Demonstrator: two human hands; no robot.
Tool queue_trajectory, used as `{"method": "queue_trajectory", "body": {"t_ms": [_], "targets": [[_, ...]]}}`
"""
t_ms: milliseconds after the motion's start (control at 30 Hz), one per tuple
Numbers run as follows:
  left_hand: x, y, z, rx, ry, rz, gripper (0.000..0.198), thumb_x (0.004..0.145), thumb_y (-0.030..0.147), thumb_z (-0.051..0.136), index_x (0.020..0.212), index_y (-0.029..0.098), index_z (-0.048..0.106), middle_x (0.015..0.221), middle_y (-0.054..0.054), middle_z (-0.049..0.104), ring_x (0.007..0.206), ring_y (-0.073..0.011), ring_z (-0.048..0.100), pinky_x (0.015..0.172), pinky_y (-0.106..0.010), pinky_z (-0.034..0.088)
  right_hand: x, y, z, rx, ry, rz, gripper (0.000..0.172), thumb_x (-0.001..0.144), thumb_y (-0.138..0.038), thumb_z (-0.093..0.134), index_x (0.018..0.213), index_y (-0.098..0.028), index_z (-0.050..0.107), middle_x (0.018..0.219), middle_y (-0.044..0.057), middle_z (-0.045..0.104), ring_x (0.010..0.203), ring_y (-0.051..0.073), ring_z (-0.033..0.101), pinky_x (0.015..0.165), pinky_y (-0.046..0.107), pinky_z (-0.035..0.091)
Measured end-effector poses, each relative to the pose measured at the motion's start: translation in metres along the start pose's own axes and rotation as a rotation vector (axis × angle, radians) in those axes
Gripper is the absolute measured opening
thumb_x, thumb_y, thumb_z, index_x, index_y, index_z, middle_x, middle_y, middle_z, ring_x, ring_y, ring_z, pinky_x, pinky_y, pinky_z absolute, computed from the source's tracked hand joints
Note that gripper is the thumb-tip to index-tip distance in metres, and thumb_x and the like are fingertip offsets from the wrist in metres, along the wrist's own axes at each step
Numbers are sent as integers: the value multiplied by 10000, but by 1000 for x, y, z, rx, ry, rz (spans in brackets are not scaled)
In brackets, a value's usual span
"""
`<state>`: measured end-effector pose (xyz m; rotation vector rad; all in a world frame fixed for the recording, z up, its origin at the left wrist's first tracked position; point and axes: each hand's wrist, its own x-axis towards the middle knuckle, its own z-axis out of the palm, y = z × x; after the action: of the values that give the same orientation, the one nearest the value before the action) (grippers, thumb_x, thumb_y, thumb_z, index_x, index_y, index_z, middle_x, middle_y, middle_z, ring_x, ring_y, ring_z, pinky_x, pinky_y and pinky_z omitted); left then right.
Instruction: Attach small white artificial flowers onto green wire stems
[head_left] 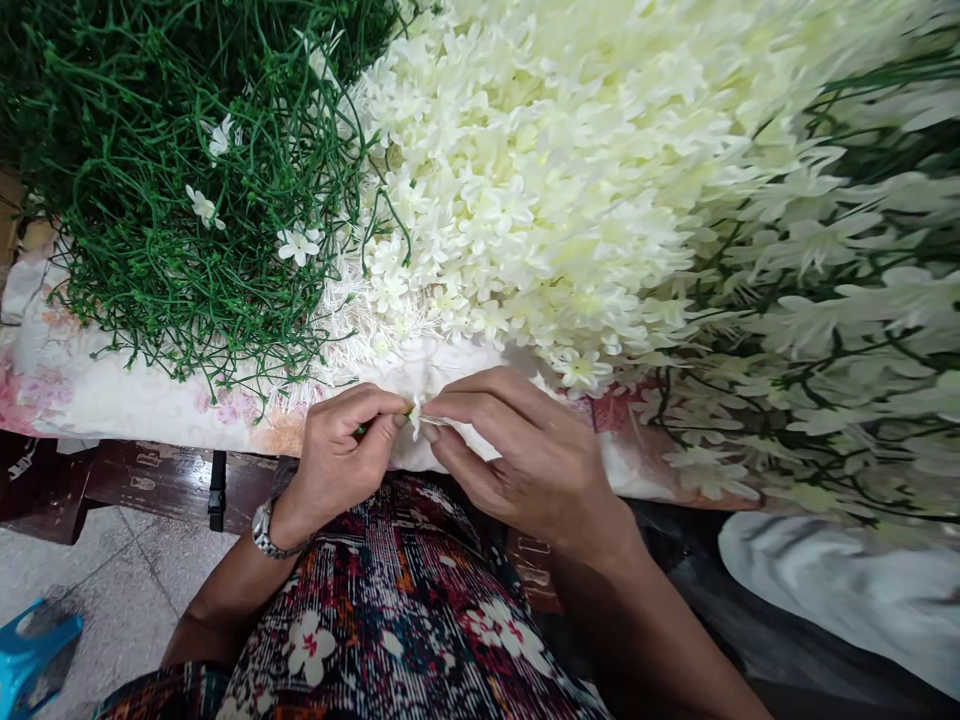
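- Head view, hands: left hand [337,455] is pinching closed on a thin green stem [362,430], of which only a sliver is showing between thumb and forefinger. Right hand [525,450] is pinching closed on a small white blossom [417,408]. The two pinches are meeting fingertip to fingertip just over the near edge of the table [165,480].
- Risk, judged: the blossom is tiny and is looking slick. A loosened pinch could be letting it drop past the near edge onto the lap or floor.
- Risk, judged: the stem is looking thin and springy. Squeezed off-axis, it could be bending or flicking out of the left fingers.
- Risk, judged: the heap of white blossoms [525,180] is crowding right up to the hands. A nudging wrist could be spilling loose pieces over the edge.
- Materials: blossoms are reading as matte cream plastic or fabric, flat and star-shaped with short petals. The tangle of green stems [187,200] at the far left corner is wiry, curved and glossy, with a few blossoms caught in it.
- At the right edge, flowered sprays [825,330] are lying blurred, white on dark green.
- A soft floral cloth [112,400] is covering the dark wooden table.
- A metal wristwatch [264,530] is sitting on the left wrist.
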<state>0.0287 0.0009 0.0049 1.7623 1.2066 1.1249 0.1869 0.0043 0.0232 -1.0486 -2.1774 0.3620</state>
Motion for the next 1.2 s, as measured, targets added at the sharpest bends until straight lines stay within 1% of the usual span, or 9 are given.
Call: {"method": "queue_trajectory", "body": {"t_ms": [367,633,767,867,933,1033,1100,1167,1200], "targets": [[-4,-7,8,191,36,149,141,730,36,450,758,131,550,605,9,502,560,-76,463,521,-214,391,-2,8,17,102,70,52,114,728,-52,481,766,-157,502,658,14,534,648,93,501,570,217,436],[-2,-9,14,218,77,154,149,727,27,430,741,136,531,595,9,494,557,-80,451,513,-219,385,-3,11,24,89,104,48,123,735,-53,454,771,-166,488,657,18,527,637,105,495,559,238,436],[0,-5,11,161,44,97,141,735,48,442,779,138,541,636,-1,528,590,-84,487,544,-221,412,-4,13,20,70,91,11,137,729,-52,482,803,-166,498,685,28,544,664,113,507,581,244,447],[1,0,6,21,-17,-33,244,757,83,435,977,160,510,776,-26,590,653,-90,532,586,-221,444,-7,12,15,76,139,44,184,709,-54,518,841,-181,511,693,18,547,661,111,520,570,240,444],[2,1,3,-56,-26,-93,313,764,87,409,1064,166,454,808,-31,595,612,-80,513,548,-206,434,-10,9,12,82,125,54,217,699,-55,533,872,-184,518,709,19,549,669,114,526,569,241,445],[2,2,0,-97,-21,-110,413,729,64,398,1126,176,384,841,-28,565,468,-41,390,435,-181,368,-14,5,2,95,68,56,240,693,-81,555,911,-182,536,776,36,563,717,124,534,606,254,454],[2,3,0,-93,-64,-108,541,694,43,401,1203,199,304,916,-38,544,412,-21,314,387,-178,332,-13,3,-6,122,106,72,241,696,-102,562,922,-183,548,797,43,566,727,128,537,619,263,454],[2,6,-1,-74,-136,-106,662,673,30,406,1271,228,203,1000,-57,533,397,-18,310,378,-182,340,-9,1,-13,157,131,80,231,705,-119,560,924,-190,552,798,43,568,725,130,539,623,271,454],[3,8,-1,-65,-172,-100,706,669,30,410,1293,240,155,1037,-67,530,403,-23,333,387,-186,360,-5,0,-16,169,99,69,219,709,-129,559,917,-193,552,799,42,570,729,133,538,627,275,455]]}}
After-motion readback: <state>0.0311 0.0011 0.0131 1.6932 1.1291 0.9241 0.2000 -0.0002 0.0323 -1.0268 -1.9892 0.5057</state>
